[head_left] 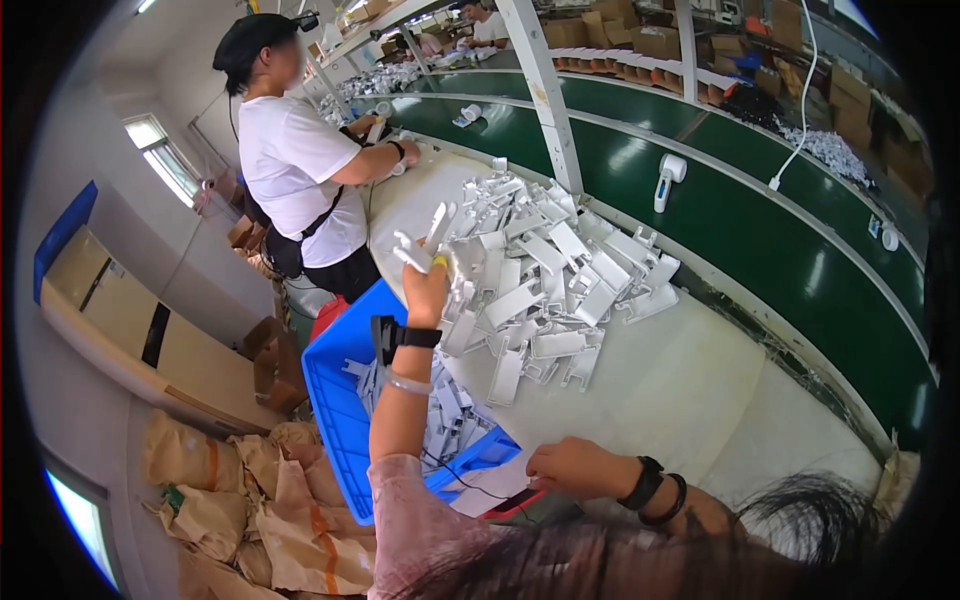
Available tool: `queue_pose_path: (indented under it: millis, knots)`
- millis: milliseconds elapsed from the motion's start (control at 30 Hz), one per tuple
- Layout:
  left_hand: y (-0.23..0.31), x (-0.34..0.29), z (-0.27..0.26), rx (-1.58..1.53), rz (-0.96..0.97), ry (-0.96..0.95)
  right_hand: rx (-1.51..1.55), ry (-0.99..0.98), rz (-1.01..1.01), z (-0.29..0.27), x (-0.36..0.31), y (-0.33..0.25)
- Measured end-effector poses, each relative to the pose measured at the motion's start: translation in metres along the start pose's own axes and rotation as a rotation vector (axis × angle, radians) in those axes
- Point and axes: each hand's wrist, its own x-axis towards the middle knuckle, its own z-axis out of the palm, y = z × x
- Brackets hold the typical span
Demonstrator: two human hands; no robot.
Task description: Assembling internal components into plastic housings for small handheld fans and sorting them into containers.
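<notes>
My left hand [426,286] reaches over the far left edge of a heap of white plastic parts [545,265] on the worktable. White covers its spread fingers, with a bit of yellow at one finger's base; any part between them is hard to make out against the heap. My right hand [578,467] rests at the table's near edge, its fingers curled together and their tips hidden. Beside it lies a white flat piece [492,492]. Below my left forearm, a blue bin [335,430] holds many similar white parts.
Past the worktable [690,370] runs a green conveyor belt [800,280] carrying a white handheld device [668,180]. A white post [540,90] rises beside the heap. A co-worker [300,150] stands at the table's far left end. Brown sacks [290,520] fill the floor at left.
</notes>
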Motion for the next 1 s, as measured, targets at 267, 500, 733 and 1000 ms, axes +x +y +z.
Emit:
queue_pose_path:
  millis: [267, 500, 733, 1000]
  knots:
    - [-0.058, 0.064, 0.029, 0.118, -0.024, -0.173, -0.008, -0.102, 0.079, 0.001, 0.0, -0.011]
    - [-0.083, 0.0, -0.063, 0.379, 0.062, 0.233, -0.006, -0.007, 0.016, -0.006, -0.001, 0.0]
    - [-0.229, -0.159, -0.117, 0.738, -0.779, -0.46, 0.074, -0.018, 0.044, -0.009, 0.001, 0.005]
    - [-0.216, -0.2, -0.095, 0.806, -1.032, -0.565, 0.05, -0.076, 0.066, -0.013, 0.005, 0.0]
